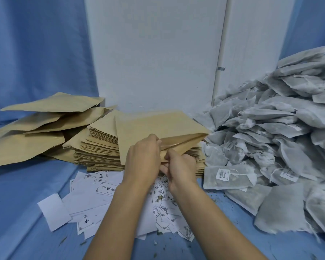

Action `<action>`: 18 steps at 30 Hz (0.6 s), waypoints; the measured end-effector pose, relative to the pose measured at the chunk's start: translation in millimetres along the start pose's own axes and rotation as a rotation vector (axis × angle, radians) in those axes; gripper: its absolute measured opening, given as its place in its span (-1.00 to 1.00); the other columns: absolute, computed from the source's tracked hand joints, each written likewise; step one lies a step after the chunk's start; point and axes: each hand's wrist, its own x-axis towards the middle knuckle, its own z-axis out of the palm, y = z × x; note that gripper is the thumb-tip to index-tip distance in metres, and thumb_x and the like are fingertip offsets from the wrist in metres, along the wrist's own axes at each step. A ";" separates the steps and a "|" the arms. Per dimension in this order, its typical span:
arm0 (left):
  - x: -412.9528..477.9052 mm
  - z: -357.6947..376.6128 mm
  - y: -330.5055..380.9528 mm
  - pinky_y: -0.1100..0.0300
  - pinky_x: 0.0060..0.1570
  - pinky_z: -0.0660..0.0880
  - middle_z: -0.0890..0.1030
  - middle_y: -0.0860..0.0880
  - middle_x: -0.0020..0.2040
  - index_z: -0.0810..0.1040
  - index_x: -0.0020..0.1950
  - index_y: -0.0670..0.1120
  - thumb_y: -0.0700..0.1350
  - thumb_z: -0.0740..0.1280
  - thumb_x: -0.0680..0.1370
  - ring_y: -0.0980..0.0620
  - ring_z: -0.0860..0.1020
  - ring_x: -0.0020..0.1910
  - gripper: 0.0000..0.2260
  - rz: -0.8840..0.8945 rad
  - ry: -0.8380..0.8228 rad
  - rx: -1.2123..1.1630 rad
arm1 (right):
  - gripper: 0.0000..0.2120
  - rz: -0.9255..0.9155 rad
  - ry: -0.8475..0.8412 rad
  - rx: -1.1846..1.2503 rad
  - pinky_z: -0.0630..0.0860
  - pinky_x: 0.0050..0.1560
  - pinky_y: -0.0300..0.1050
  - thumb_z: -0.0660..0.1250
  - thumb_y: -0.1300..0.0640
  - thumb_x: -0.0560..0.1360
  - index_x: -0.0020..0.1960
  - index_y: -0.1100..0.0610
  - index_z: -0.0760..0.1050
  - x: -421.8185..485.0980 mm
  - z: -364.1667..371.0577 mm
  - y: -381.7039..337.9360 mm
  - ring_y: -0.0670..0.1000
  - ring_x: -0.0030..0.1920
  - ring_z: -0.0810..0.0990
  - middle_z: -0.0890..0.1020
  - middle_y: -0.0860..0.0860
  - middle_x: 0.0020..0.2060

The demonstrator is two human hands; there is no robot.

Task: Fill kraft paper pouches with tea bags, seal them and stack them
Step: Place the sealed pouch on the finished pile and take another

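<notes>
My left grip [142, 156], a bare hand, pinches the top edge of a brown kraft pouch [158, 126]. My right grip [178, 167] pinches the bottom edge, so the pouch mouth gapes a little. The pouch is in the air, just over a tall stack of flat pouches [99, 147] on the counter [17, 203].

White paper labels [83, 199] lie under my wrists. They have black Chinese writing; one letter looks like "中". The rest is too small for me to read. A tea bag [231, 182] to the right has a white tag with a bar code, and I cannot read its print. The big pile of tea bags [270, 128] is cut off at the right edge. Some right fingertips are hidden behind the pouch.
</notes>
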 end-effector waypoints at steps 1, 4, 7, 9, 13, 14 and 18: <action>0.6 -1.9 -1.5 0.03 -0.10 0.33 0.62 -0.10 -0.07 0.50 0.03 -0.10 -0.05 0.12 0.64 -0.17 0.53 -0.05 -0.80 -0.020 0.013 -0.027 | -0.65 -0.005 -0.028 0.000 0.46 -0.54 -0.30 0.14 0.49 0.44 -0.41 0.16 0.39 -0.9 1.6 -0.6 -0.12 -0.63 0.42 0.45 -0.04 -0.62; -3.2 -5.1 0.4 0.07 -0.12 0.39 0.58 0.03 0.09 0.49 0.13 -0.01 -0.10 0.23 0.56 -0.10 0.54 0.01 -0.83 0.001 0.046 -0.026 | -0.78 0.033 -0.075 0.054 0.49 -0.51 -0.30 0.18 0.42 0.50 -0.28 0.22 0.45 -0.2 3.7 -4.6 -0.14 -0.63 0.45 0.48 -0.04 -0.62; -7.6 3.1 4.3 0.09 -0.20 0.39 0.47 0.11 0.25 0.42 0.25 0.03 -0.21 0.25 0.50 -0.03 0.53 0.07 -0.66 0.066 0.067 0.032 | -0.89 0.117 -0.058 0.108 0.56 -0.48 -0.22 0.22 0.33 0.54 -0.13 0.24 0.50 4.2 -2.2 -3.1 -0.09 -0.59 0.52 0.51 0.00 -0.61; -7.9 4.7 -2.0 0.09 -0.17 0.41 0.44 0.11 0.33 0.43 0.29 0.02 -0.26 0.23 0.51 0.01 0.49 0.16 -0.62 0.055 0.094 0.083 | -0.89 0.181 -0.052 0.102 0.62 -0.39 -0.14 0.23 0.22 0.57 -0.05 0.22 0.51 8.5 -8.4 -3.6 0.01 -0.45 0.64 0.63 0.10 -0.43; -4.7 -6.5 -32.6 0.05 0.06 0.41 0.42 0.00 0.39 0.44 0.35 -0.05 -0.38 0.22 0.47 -0.07 0.43 0.28 -0.52 -0.159 0.174 0.097 | -0.76 0.138 0.084 0.133 0.65 -0.31 -0.08 0.21 0.12 0.61 0.23 0.17 0.45 22.3 -27.3 -13.0 0.12 -0.14 0.67 0.63 0.19 0.03; -5.1 -7.6 -36.1 0.03 0.07 0.40 0.41 -0.03 0.39 0.42 0.36 -0.07 -0.38 0.20 0.48 -0.10 0.44 0.26 -0.53 -0.225 0.181 0.063 | -0.77 0.098 0.117 0.135 0.65 -0.31 -0.10 0.22 0.12 0.60 0.23 0.15 0.46 22.4 -29.6 -14.8 0.08 -0.18 0.69 0.65 0.16 -0.01; -7.3 2.0 -29.2 0.01 0.04 0.36 0.50 -0.16 0.28 0.40 0.36 -0.19 -0.40 0.13 0.52 -0.19 0.48 0.18 -0.58 -0.288 0.183 -0.021 | -0.89 0.029 0.047 0.098 0.65 -0.26 -0.14 0.20 0.15 0.59 0.02 0.10 0.50 14.4 -20.6 -10.4 0.03 -0.16 0.68 0.67 0.10 -0.07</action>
